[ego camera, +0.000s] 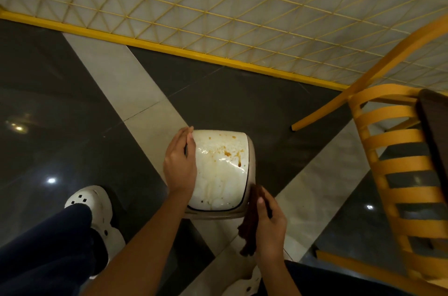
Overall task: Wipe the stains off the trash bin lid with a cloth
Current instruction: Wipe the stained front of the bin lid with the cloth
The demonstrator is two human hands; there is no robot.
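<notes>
One stained lid [219, 169], left hand [180, 164] flat on edge; right hand [270, 220] grip pinching one cloth [251, 220].

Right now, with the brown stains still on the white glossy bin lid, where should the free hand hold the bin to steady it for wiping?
Probably at the left edge of the white glossy bin lid, coming in from the left, where the left hand already rests. That side looks mostly clean, so the brown stains toward the far right stay open for the dark brown cloth in the right hand.
</notes>
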